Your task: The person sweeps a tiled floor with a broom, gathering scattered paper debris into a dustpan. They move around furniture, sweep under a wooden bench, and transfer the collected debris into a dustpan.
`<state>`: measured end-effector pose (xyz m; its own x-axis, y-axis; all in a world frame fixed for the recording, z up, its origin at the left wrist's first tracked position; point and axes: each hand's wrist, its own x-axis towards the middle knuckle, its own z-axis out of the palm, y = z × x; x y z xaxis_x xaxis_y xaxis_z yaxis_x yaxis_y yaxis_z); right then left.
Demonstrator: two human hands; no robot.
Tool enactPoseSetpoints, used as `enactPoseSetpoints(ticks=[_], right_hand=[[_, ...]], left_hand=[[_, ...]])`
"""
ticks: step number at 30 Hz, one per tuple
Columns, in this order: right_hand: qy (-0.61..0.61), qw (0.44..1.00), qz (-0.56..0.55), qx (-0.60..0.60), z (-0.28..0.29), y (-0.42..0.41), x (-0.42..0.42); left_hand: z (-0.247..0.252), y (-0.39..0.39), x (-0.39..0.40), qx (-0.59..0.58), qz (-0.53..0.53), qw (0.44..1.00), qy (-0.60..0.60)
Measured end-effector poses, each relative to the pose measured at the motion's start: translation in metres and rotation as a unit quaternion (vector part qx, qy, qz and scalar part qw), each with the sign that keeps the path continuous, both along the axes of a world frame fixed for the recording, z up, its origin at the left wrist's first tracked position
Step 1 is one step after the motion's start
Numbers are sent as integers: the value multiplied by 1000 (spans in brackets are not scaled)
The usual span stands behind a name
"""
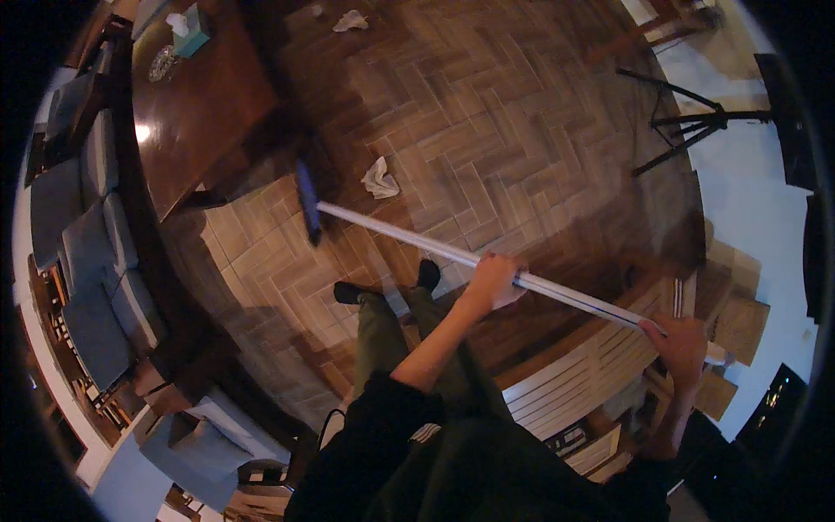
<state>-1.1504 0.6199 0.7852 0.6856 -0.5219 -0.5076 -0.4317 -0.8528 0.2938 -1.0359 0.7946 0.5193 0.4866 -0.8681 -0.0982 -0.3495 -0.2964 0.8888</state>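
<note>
Both my hands grip the pale handle (404,233) of a broom, which slants across the view. My left hand (494,282) is wrapped around the middle of the handle. Nearer its upper end, my right hand (678,349) is closed on it. The narrow blue broom head (308,203) is blurred and is low over or on the floor, beside a dark wooden table (215,111). A crumpled white tissue (381,179) lies on the floor to the right of the broom head. Farther off lies another crumpled tissue (351,21).
A tissue box (191,34) and a glass dish (163,64) stand on the table. Grey sofa cushions (98,241) line the left side. At the right are a black tripod stand (711,121) and a slatted wooden cabinet (580,378). Herringbone wood-look tiles (509,124) cover the floor.
</note>
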Motion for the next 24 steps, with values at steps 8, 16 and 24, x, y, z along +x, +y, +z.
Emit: enactPoseSetpoints(ticks=[8,16,24], right_hand=[[-69,981,139,113,-81,0,23],[-79,991,97,-53,26,-58,124],[-142,922,262,-246,91,-44,252]], left_hand=[[-94,98,-6,216,166,962,-25],[-58,-65,67,85,288,954,-21],[-9,-176,262,-133,534,822,-146]])
